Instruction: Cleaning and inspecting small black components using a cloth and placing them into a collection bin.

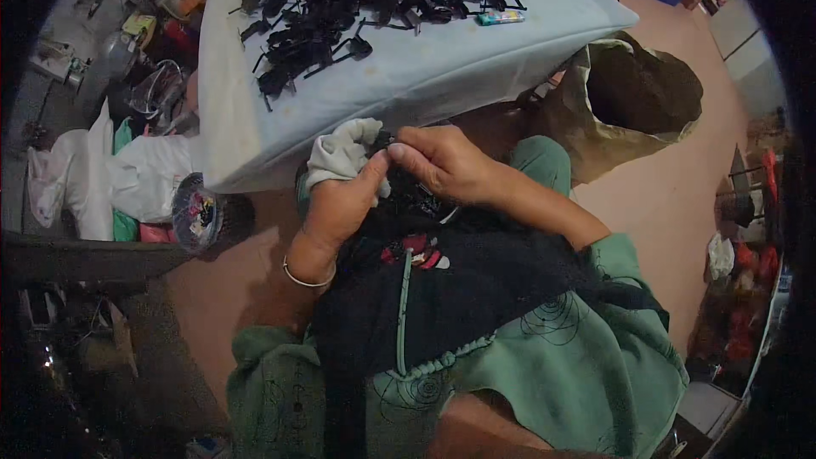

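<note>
Head: fingers [425, 141] pinch black part [383, 141].

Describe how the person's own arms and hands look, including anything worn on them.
The right hand is ungloved, with no ring or bracelet visible. The left hand is bare where it shows, though its fingers are mostly hidden; a thin, pale bangle circles that wrist. Both forearms are uncovered below loose green sleeves, the left one bearing fine dark line markings.

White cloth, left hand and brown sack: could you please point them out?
White cloth [335, 158], head view: crumpled middle.
Left hand [342, 202], head view: back of hand.
Brown sack [599, 148], head view: outer wall.
</note>
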`<state>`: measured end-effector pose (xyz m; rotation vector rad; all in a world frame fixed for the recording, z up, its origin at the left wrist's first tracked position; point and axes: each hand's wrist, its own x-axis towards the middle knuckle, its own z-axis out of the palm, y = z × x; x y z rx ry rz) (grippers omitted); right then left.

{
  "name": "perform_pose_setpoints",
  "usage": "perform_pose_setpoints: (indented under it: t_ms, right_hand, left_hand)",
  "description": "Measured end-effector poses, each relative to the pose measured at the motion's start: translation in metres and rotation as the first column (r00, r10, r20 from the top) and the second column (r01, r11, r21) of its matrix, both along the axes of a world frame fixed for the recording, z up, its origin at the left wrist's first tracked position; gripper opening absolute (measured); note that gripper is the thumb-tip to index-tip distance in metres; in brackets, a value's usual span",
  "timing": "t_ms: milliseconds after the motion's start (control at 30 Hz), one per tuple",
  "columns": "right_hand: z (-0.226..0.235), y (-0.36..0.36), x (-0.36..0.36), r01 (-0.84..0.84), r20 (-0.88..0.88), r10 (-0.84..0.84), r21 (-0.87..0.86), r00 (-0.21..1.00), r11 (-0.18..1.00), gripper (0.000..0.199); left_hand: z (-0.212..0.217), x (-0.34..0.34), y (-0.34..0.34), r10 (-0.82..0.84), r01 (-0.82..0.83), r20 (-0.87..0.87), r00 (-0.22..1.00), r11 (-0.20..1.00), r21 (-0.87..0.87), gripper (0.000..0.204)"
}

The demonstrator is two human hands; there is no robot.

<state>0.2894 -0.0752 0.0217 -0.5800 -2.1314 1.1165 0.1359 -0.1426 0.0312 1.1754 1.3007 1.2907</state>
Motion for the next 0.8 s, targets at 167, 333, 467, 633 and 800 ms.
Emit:
perform_pose_setpoints:
  t_ms: [167, 333, 467, 633, 800]
  right_hand:
    - [0.003, 0.001, 0.001, 0.018, -0.034, -0.019, -0.048, 0.999, 0.999, 0.026]
    - [-0.002, 0.000, -0.002, -0.045, -0.034, 0.044, -0.039, 0.998, 0.998, 0.028]
    - [0.003, 0.003, -0.007, -0.059, 0.025, 0.065, -0.181, 0.998, 0.982, 0.030]
    - [-0.006, 0.000, -0.012, -0.096, -0.063, 0.083, -0.258, 0.995, 0.961, 0.032]
    - [-0.033, -0.002, -0.036, 0.006, -0.196, -0.073, -0.321, 0.978, 0.947, 0.033]
  left_hand:
    - [-0.004, -0.004, 0.003, 0.004, -0.007, 0.037, 0.999, 0.997, 0.071, 0.025]
    - [-0.004, -0.001, 0.003, 0.039, -0.036, -0.033, 0.999, 0.994, 0.107, 0.024]
    - [-0.013, -0.002, 0.004, 0.082, -0.036, -0.213, 0.974, 0.977, 0.208, 0.026]
    - [-0.005, 0.001, 0.001, 0.155, -0.032, -0.361, 0.920, 0.946, 0.324, 0.030]
    - [-0.002, -0.002, 0.002, 0.281, 0.032, -0.658, 0.699, 0.906, 0.421, 0.033]
